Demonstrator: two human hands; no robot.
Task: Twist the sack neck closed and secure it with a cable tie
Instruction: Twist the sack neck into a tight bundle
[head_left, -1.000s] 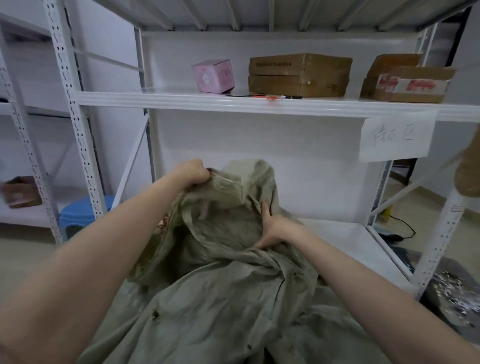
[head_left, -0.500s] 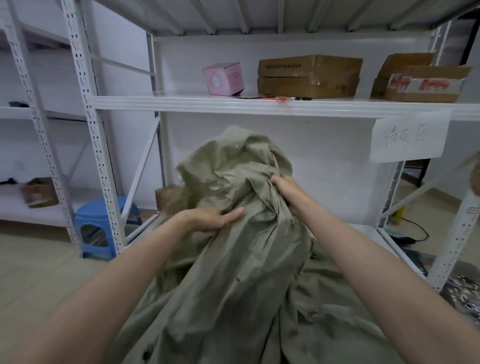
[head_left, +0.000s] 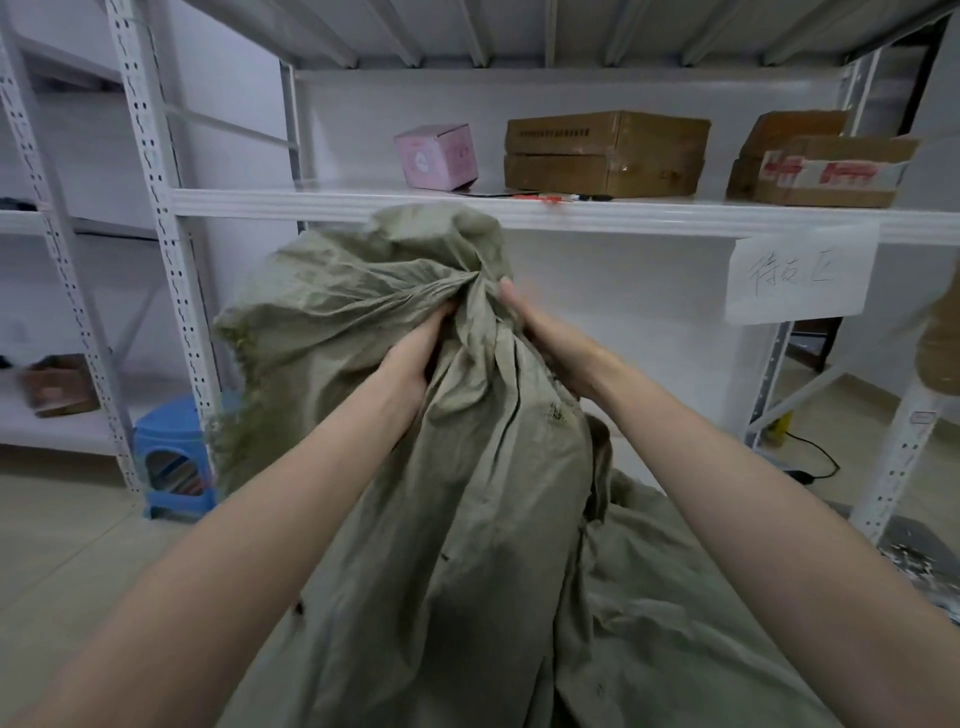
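Observation:
A large olive-green woven sack (head_left: 467, 519) stands upright in front of me, its lower part spreading over the floor. Its neck (head_left: 470, 306) is gathered into a bunch of folds at mid-frame, and the loose mouth (head_left: 363, 280) flops up and to the left above that. My left hand (head_left: 410, 364) grips the neck from the left. My right hand (head_left: 550, 343) presses and grips it from the right. The two hands nearly meet around the bunch. No cable tie is in sight.
A white metal shelf rack (head_left: 519, 213) stands right behind the sack, holding a pink box (head_left: 436, 156), brown cartons (head_left: 605, 153) and a taped carton (head_left: 826, 169). A paper label (head_left: 797, 275) hangs from the shelf edge. A blue stool (head_left: 174, 457) sits at left, a black cable (head_left: 810, 452) at right.
Both hands have come together on the sack's neck, gathering it tighter and lifting it. The loose mouth now flops to the left above the grip.

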